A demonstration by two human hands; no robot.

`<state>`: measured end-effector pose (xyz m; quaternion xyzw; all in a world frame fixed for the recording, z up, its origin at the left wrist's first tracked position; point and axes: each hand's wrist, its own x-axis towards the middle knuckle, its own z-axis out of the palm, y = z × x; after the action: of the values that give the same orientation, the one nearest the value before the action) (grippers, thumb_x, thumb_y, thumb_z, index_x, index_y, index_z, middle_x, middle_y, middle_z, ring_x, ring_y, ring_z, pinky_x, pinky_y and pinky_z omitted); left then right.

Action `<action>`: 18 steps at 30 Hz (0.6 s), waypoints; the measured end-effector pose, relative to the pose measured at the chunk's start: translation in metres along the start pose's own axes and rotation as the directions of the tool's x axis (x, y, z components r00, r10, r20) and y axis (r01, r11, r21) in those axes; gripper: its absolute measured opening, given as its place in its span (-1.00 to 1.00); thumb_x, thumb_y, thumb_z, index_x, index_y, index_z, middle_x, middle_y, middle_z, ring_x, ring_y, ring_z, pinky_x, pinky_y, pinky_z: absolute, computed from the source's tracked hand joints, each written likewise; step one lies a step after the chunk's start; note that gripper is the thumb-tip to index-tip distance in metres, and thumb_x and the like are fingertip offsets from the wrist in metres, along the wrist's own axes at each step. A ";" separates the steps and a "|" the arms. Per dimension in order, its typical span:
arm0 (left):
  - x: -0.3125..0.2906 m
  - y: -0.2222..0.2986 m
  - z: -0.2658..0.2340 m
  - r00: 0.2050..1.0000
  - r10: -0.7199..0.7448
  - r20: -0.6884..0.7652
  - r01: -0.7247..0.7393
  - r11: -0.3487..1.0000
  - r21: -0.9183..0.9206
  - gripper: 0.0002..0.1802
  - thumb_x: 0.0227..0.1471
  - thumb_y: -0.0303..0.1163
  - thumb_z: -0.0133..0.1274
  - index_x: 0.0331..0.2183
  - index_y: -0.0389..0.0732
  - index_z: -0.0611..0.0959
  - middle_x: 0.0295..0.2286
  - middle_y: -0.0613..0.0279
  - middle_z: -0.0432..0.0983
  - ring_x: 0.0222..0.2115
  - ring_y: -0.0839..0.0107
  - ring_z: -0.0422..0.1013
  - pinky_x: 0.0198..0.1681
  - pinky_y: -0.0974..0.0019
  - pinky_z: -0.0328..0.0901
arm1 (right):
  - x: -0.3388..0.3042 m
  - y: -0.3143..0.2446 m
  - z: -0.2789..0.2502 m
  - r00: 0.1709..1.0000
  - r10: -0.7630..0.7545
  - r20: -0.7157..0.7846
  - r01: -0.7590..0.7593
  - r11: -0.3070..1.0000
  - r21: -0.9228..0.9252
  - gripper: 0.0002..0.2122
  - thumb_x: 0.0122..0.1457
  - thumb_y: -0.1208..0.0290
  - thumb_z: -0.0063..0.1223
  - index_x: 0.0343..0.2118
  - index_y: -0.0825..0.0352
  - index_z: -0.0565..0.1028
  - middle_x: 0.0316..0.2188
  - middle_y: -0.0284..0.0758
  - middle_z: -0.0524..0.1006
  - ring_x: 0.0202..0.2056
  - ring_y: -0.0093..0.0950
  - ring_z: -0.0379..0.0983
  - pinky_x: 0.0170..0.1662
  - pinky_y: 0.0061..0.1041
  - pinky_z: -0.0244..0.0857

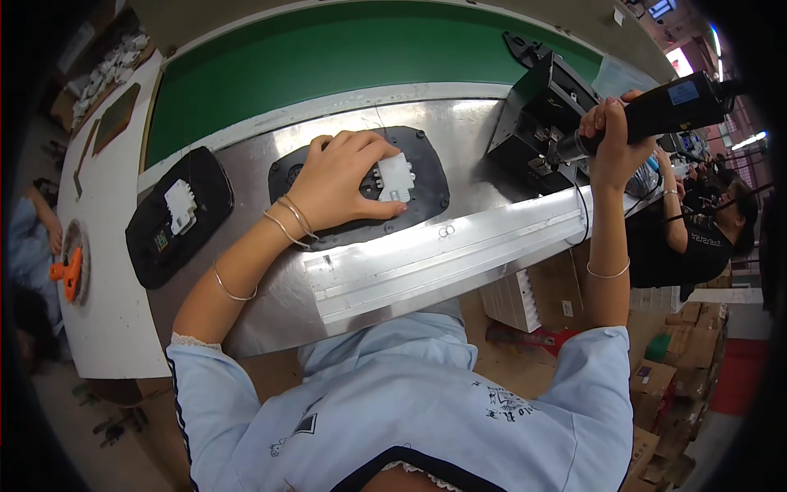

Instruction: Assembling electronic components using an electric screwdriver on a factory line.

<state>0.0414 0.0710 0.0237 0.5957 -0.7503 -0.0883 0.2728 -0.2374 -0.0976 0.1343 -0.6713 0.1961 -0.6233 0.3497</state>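
Observation:
My left hand has its thumb and fingers closed round a white plastic block with small tabs on its sides. The block sits on a black oval plastic panel that lies flat on the metal bench. My right hand is wrapped round a black electric screwdriver, held nearly level. Its nose points left, at the front of a black box-shaped screw feeder; whether the tip touches is unclear. To the left lies a second black panel, with another white block on it.
A green conveyor belt runs behind the metal bench. A silver metal rail lines the near edge. On the white table at left is an orange tool. Co-workers sit on both sides; cardboard boxes stand at right.

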 end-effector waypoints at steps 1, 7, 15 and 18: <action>-0.001 -0.001 0.002 1.000 -0.010 -0.002 0.009 1.000 -0.005 -0.26 -0.29 0.15 0.27 -0.09 -0.08 0.56 -0.08 0.26 0.42 -0.02 0.28 0.32 0.10 0.12 0.03 | -0.002 -0.003 0.000 0.999 0.031 0.012 -0.031 1.000 0.004 -0.81 0.15 0.59 0.01 -0.19 0.39 0.31 -0.67 -0.40 0.27 -0.69 -0.57 0.23 -0.56 -0.53 0.18; -0.002 -0.010 0.005 0.999 0.007 -0.040 -0.009 0.998 -0.058 -0.27 -0.33 0.12 0.29 -0.20 -0.15 0.45 -0.22 0.19 0.37 -0.07 0.24 0.32 0.06 0.10 0.00 | -0.024 -0.023 0.036 0.985 0.156 0.071 -0.161 0.985 0.057 -0.71 0.16 0.54 -0.04 -0.06 0.44 0.27 -0.68 -0.42 0.22 -0.70 -0.59 0.17 -0.58 -0.56 0.15; -0.001 -0.009 0.001 0.994 -0.080 0.076 0.085 0.994 -0.067 -0.30 -0.28 0.09 0.30 -0.17 -0.13 0.44 -0.07 0.20 0.34 0.04 0.26 0.24 0.16 0.11 -0.06 | -0.052 -0.024 0.137 0.941 0.091 0.325 -0.213 0.907 0.363 -0.69 0.14 0.57 -0.07 -0.04 0.37 0.25 -0.69 -0.38 0.21 -0.70 -0.53 0.23 -0.61 -0.52 0.19; 0.000 -0.012 0.005 0.992 -0.086 0.096 0.095 0.992 -0.087 -0.25 -0.28 0.13 0.30 -0.15 -0.13 0.42 -0.09 0.21 0.34 0.03 0.26 0.25 0.16 0.09 -0.08 | -0.057 -0.016 0.159 0.921 0.089 0.379 -0.242 0.893 0.379 -0.74 0.16 0.57 -0.08 -0.08 0.33 0.26 -0.69 -0.37 0.24 -0.70 -0.54 0.24 -0.60 -0.52 0.22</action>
<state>0.0489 0.0666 0.0146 0.6113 -0.7294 -0.1623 0.2607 -0.0932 -0.0112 0.1095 -0.6616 0.0494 -0.4878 0.5674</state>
